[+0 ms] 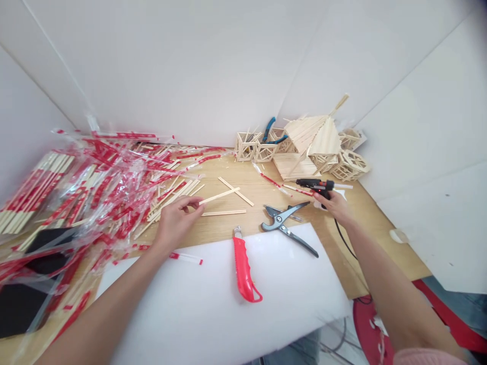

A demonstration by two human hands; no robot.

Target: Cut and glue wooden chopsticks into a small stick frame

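Note:
My left hand pinches a pale wooden chopstick near one end, the stick pointing right over the table. Another loose chopstick lies crossed with it, and one more lies just below. At the right, my right hand is closed around the handle of a black hot glue gun, whose nozzle points left and whose red light shows. Between my hands are grey-blue ratchet cutters with spread handles and a red-handled utility knife.
A heap of red-and-clear wrappers and chopsticks covers the left side. At the back stand a stick-built house model, small lattice frames and blue-handled pliers. A white foam sheet lies in front. A black cord trails from the gun.

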